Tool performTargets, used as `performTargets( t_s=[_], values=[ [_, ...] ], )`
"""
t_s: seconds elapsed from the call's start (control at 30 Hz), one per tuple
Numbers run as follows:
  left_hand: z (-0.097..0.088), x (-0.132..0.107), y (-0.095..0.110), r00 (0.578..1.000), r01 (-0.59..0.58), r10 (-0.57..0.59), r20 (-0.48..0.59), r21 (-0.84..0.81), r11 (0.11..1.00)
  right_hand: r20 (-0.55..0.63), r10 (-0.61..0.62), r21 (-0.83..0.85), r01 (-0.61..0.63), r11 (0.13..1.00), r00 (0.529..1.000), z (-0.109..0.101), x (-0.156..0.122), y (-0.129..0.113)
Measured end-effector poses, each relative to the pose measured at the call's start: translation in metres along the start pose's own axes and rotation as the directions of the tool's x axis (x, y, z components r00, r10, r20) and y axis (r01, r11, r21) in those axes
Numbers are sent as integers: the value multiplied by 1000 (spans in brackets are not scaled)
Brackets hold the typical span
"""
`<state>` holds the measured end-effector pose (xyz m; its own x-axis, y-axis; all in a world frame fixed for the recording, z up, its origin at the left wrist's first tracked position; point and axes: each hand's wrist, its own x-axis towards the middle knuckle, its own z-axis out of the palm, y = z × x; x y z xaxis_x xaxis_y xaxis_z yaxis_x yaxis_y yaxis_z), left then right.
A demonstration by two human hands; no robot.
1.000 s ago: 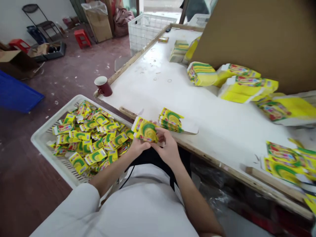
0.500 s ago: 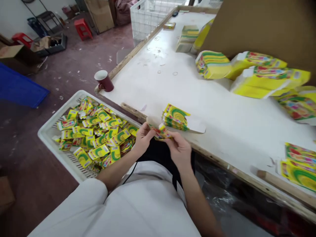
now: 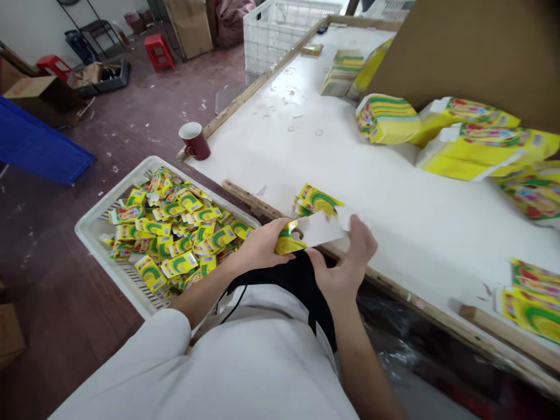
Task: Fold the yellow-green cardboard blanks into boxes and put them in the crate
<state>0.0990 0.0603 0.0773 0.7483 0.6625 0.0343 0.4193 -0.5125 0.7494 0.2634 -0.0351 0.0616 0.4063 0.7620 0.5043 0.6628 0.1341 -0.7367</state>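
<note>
My left hand [image 3: 262, 248] grips a small yellow and green carton [image 3: 289, 240] at the table's near edge. My right hand [image 3: 350, 256] reaches over the edge and pinches a flat white carton blank [image 3: 321, 228] that lies by a small stack of flat yellow and green cartons [image 3: 318, 201]. The white tray [image 3: 94, 230] to my left holds several folded yellow and green cartons [image 3: 175, 233]. The two hands are close together, just right of the tray.
The white table [image 3: 350, 163] has a wooden rim. A dark red mug [image 3: 195, 140] stands at its left corner. Yellow bundles [image 3: 437, 137] lie before a brown cardboard sheet [image 3: 472, 52]. More flat cartons [image 3: 531, 297] lie at right. White crates, red stools and boxes stand on the floor.
The carton I was folding with both hands now sits in my left hand alone. My right hand has moved right to the white blank by the stack. The view has shifted slightly.
</note>
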Motion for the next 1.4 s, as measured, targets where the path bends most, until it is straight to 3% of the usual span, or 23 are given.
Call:
performTargets(
  t_s=[0.03,0.1,0.2,0.27,0.37,0.47,0.53,0.6,0.73,0.9,1.1,1.2,1.27,1.33,1.4],
  values=[
    [5,0,1,999,-5,6,-39,32,999,-9,94,108,-92,990,996,5,-1,0],
    [11,-2,3,996,-77,80,-44,75,994,191,239,361,-294,885,952,16,-3,1],
    [15,-4,5,985,-170,169,16,86,982,516,245,509,-524,683,821,30,-6,6],
    [16,-4,5,987,-162,160,24,80,984,560,246,514,-565,646,791,33,-7,10],
    [15,-2,1,996,-94,94,5,51,994,528,240,512,-531,675,814,29,-4,15],
    [14,2,-6,997,-34,33,75,19,999,509,102,451,-366,814,855,19,-3,14],
    [15,4,-11,992,-51,50,115,3,999,544,-3,344,-220,913,839,14,-4,10],
    [16,6,-13,994,-81,81,73,-6,997,556,-50,237,-100,966,830,12,-5,7],
    [11,6,-8,995,-56,55,-82,-3,998,462,-85,173,5,985,883,11,-4,8],
    [-1,2,1,987,-41,47,-154,39,998,553,-99,159,12,987,827,-2,4,9],
    [2,4,7,996,-83,84,-24,25,996,644,-92,170,-25,985,760,-15,18,5],
    [2,8,11,986,-154,157,-58,60,986,527,-54,203,-64,977,848,-4,16,1],
    [-5,7,10,986,-128,138,-89,107,986,434,-32,238,-80,968,900,6,15,2],
    [-21,0,2,994,-3,26,-104,212,977,353,-11,227,-75,971,936,11,19,9],
    [-43,-13,-14,979,185,-136,-152,380,906,233,56,84,-77,993,971,12,28,24]
  ],
)
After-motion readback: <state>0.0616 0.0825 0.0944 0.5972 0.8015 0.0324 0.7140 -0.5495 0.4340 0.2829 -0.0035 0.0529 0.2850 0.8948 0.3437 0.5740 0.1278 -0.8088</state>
